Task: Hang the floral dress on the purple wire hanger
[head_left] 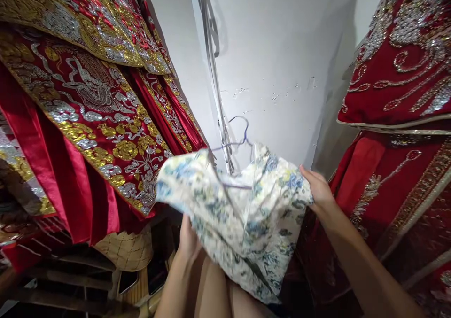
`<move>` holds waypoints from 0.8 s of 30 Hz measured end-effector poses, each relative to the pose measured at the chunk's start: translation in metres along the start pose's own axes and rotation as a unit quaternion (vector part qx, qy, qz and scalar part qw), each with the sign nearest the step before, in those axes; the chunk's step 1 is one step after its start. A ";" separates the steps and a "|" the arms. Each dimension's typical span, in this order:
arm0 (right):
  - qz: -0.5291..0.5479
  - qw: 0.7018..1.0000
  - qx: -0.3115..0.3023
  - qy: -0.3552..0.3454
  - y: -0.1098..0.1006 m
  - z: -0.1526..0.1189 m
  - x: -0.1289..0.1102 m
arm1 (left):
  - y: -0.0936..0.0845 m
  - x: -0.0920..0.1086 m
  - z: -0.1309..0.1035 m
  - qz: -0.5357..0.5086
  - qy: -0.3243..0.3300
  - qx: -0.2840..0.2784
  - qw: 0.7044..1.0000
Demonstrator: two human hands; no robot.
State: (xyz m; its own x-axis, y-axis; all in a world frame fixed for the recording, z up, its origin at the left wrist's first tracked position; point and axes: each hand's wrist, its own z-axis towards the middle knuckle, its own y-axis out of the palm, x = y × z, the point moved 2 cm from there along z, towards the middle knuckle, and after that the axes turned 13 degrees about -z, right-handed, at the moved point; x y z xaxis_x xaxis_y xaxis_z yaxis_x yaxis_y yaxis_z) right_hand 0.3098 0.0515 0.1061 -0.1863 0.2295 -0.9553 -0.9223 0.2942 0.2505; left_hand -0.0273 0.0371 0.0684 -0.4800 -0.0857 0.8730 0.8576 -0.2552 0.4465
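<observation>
1. We are taking the floral garment as our landmark: white cloth, blue, yellow and grey-green flowers, V-shaped neck. It is spreading between both hands, above the wearer's legs.
2. Right hand: we are seeing it closing thumb and fingers on the garment's right shoulder edge, pinching the cloth.
3. Left hand: it is touching the garment's lower left edge, fingers going out of sight behind the cloth; we are not managing to tell how tightly they are closing.
4. A purplish hanger is sitting at the garment's neck, hook rising above, bar crossing the opening. Above and behind the garment, a metal rail is running up a white wall; we cannot tell whether hook and rail are touching.
5. Writing: above the garment, the wall is bearing small scratch-like marks; we are failing to read letters in them.
6. Left of the garment, red embroidered clothing is showing gold and silver flowers; right of it, a red beaded outfit is hanging.
7. Below left of the garment, a beige quilted-looking item is resting near wooden bars.
</observation>
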 end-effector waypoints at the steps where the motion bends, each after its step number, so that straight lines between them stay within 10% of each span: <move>1: 0.009 1.000 0.014 -0.014 0.002 0.009 -0.007 | -0.006 -0.007 0.000 -0.033 -0.010 0.017 0.999; 10: -0.074 0.991 -0.077 -0.075 0.039 0.024 -0.013 | -0.004 -0.076 -0.009 -0.071 0.020 0.199 0.977; 17: -0.248 0.941 0.138 -0.186 0.012 -0.047 0.039 | 0.007 -0.102 -0.036 -0.061 -0.024 0.206 0.976; 24: -0.236 0.947 -0.218 -0.029 0.084 -0.133 0.105 | 0.025 -0.086 -0.054 0.050 0.029 0.197 0.979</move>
State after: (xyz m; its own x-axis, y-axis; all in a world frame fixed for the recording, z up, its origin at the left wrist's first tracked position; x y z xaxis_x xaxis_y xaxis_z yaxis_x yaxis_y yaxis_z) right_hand 0.1680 -0.0235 0.0054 0.2882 0.2225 -0.9314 -0.9528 -0.0304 -0.3021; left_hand 0.0251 -0.0136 -0.0061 -0.3901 -0.1485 0.9087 0.8999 0.1474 0.4104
